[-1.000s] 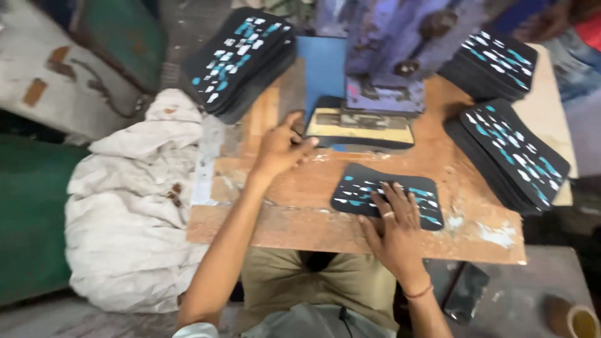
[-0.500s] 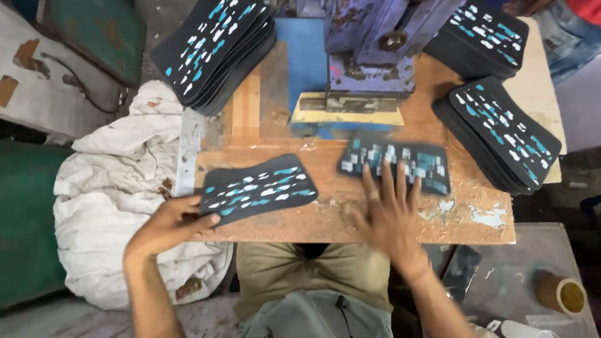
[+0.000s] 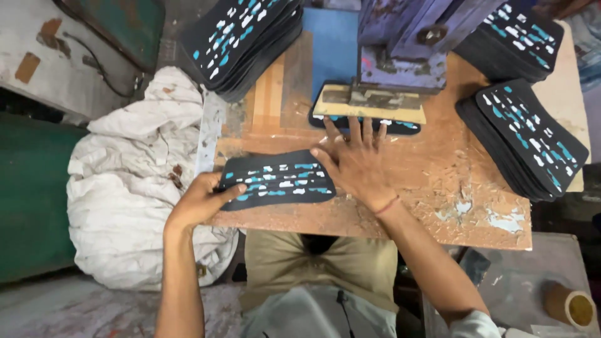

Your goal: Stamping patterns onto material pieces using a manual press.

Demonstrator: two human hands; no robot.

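There is one view only, worn on the person's head and looking almost straight down, close over the wooden worktable [image 3: 400, 188]. The person's lap sits at six o'clock, the purple press [image 3: 407, 44] at twelve, a white cloth bundle [image 3: 131, 175] at nine, the floor around the edges.

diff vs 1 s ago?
Right hand pushed a black patterned sheet from the table edge under the press plate. Left hand left the press and gripped another sheet at the near edge. Side stacks and white cloth unchanged.
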